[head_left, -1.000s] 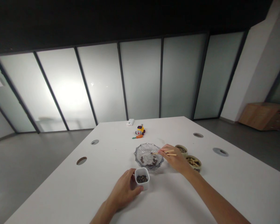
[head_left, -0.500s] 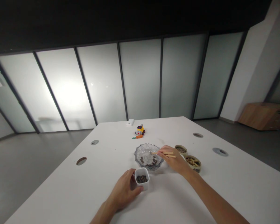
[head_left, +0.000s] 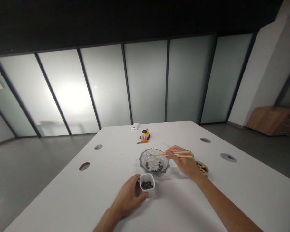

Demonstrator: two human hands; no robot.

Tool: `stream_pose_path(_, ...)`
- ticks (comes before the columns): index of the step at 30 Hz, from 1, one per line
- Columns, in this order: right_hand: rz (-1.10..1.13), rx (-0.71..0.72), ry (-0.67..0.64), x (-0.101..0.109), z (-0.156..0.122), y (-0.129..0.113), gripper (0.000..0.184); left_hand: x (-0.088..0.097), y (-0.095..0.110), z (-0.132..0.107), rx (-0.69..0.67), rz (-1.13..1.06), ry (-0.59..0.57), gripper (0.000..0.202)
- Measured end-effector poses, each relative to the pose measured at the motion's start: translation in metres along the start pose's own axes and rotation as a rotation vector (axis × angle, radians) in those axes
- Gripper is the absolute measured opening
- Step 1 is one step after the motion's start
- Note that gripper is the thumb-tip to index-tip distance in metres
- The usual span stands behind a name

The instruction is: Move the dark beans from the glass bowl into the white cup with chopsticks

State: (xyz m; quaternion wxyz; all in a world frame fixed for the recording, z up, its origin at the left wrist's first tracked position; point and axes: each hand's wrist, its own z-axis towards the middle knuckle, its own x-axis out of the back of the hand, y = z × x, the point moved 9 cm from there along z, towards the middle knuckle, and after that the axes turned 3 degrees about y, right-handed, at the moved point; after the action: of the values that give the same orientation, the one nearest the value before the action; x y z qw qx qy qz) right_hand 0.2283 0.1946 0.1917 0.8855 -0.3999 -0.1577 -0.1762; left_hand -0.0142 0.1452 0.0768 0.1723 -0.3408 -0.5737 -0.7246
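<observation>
My left hand [head_left: 130, 196] is closed around the side of a small white square cup [head_left: 150, 192], which stands on the table with several dark brown beans [head_left: 147, 185] inside. Just beyond it sits a clear scalloped glass bowl [head_left: 143, 163]. More dark beans [head_left: 157, 169] lie in the near part of that bowl. A pair of wooden chopsticks [head_left: 182, 154] is gripped in my right hand [head_left: 182, 162]. Their tips are over the bowl's far side, and whether a bean is between them is too small to tell.
Right of my right hand is a round bowl of peanuts [head_left: 202, 168]; a second bowl is mostly hidden behind the hand. Farther back lie an orange toy carrot [head_left: 144, 141], a yellow toy vehicle [head_left: 145, 134] and a white device [head_left: 135, 126]. The white table [head_left: 106, 183] has several round holes.
My right hand has risen slightly, lifting the chopsticks, whose tips have shifted left and up over the glass bowl. My left hand and the cup have stayed in place.
</observation>
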Motion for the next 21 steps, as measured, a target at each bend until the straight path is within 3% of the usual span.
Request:
stream_pose_path(6,0.291,-0.213,-0.062,0.009,0.003,-0.019,0.04,0.0,-0.001,0.0,0.008,-0.005,0.001,0.036)
stream_pose_path(11,0.268,-0.325,-0.26,0.0,-0.008,-0.027,0.046,-0.001,-0.003,0.001,-0.005,-0.001,0.002,0.037)
stream_pose_path(14,0.19,-0.283,-0.31,-0.004,-0.01,-0.034,0.041,-0.001,-0.002,0.0,-0.028,0.004,-0.001,0.039)
stream_pose_path(21,-0.086,-0.089,-0.136,0.011,0.003,-0.046,0.038,-0.001,-0.001,0.0,-0.009,0.02,-0.008,0.038)
